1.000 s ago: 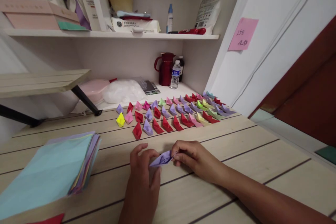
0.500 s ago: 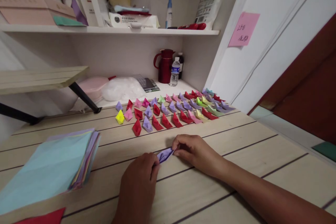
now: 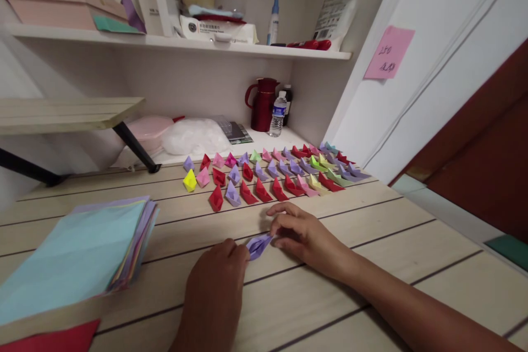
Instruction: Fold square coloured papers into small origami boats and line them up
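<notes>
Purple origami boat [image 3: 258,247], pointed, slit open on top, over the surface [image 3: 371,220]. Left hand [image 3: 216,280] pinches and hides one end; right hand [image 3: 304,234] loosely spread by the other tip, contact unclear.

Matt paper boat [image 3: 258,248], wood-grained tabletop [image 3: 396,245], plastic bottle [image 3: 278,118]

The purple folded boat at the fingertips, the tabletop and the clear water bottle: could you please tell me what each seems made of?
Purple folded boat: thin matte paper, judging by its sharp creases.
Tabletop: pale, low-sheen wood or wood-look laminate; dark lines suggest planks, but the look leaves it open.
Clear water bottle: probably glossy plastic, given its ridged, see-through wall.
</notes>
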### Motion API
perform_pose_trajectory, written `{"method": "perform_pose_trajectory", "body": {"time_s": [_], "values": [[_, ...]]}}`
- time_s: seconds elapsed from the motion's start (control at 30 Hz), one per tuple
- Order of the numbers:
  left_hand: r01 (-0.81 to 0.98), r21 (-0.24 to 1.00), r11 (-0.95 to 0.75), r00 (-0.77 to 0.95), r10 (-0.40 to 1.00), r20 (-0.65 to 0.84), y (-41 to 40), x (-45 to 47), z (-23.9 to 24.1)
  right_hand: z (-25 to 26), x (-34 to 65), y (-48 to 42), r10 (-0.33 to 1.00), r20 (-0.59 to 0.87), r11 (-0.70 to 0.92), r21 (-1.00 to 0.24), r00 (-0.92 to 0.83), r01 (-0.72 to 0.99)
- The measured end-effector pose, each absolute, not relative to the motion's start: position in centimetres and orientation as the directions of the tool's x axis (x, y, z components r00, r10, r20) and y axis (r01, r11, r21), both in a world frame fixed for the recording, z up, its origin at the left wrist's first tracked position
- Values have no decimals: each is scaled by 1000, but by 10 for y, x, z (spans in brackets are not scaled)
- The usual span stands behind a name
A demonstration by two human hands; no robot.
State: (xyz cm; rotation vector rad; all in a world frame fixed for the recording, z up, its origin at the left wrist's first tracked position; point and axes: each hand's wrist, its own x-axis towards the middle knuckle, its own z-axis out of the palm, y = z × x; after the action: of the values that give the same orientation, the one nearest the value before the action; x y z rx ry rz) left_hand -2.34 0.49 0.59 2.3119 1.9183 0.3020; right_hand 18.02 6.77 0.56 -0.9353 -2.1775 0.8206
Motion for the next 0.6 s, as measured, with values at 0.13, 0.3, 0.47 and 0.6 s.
{"method": "perform_pose_trajectory", "body": {"time_s": [0.13, 0.3, 0.47, 0.6], "values": [[948, 252, -193, 177, 981, 85, 5, -23, 3, 5, 180, 70, 736, 318, 610, -694, -597, 382], [929, 316, -195, 169, 980, 107, 6, -24, 1, 5, 180, 73, 731, 328, 649, -605, -598, 461], [920, 328, -216, 189, 975, 113, 8, -26, -2, 4, 179, 72, 706, 347, 680, -575, -617, 455], [919, 320, -232, 206, 972, 114, 8, -27, -3, 4, 178, 72, 702, 348, 685, -569, -622, 455]]}}
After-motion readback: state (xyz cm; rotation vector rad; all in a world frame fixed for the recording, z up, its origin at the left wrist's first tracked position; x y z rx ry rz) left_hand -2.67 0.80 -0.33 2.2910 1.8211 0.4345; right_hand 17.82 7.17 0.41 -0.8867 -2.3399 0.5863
